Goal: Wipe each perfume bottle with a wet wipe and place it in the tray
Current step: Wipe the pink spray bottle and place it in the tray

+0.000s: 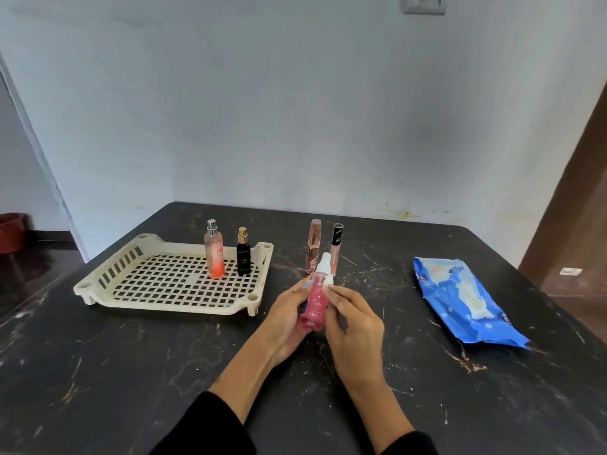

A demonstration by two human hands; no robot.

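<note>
The fingers of the left hand (286,318) are curled around the lower body of the pink bottle (313,307), which stands nearly upright between both hands, above the table (131,372). The right hand (353,323) pinches a small piece of white wipe (328,284) with thumb and fingertips and presses it on the bottle's shoulder, just under the white spray cap. The bottle looks like clear plastic with pink liquid inside.

Behind the hands two slim bottles stand on the table: a rose-gold one (313,246) and, just beside it, one with a black cap (336,249). To the left sits the cream plastic tray (115,297), with a grid bottom and slotted walls. Inside it, near its far right corner, stand a tall clear bottle with orange-pink liquid (214,249) and a small black bottle with a gold cap (243,252), close together but apart. On the right, well apart, lies the blue pack of wipes (466,303), soft and wrinkled.

The table is black stone with pale veins and scratches. Behind it is a plain, pale wall (295,110).
</note>
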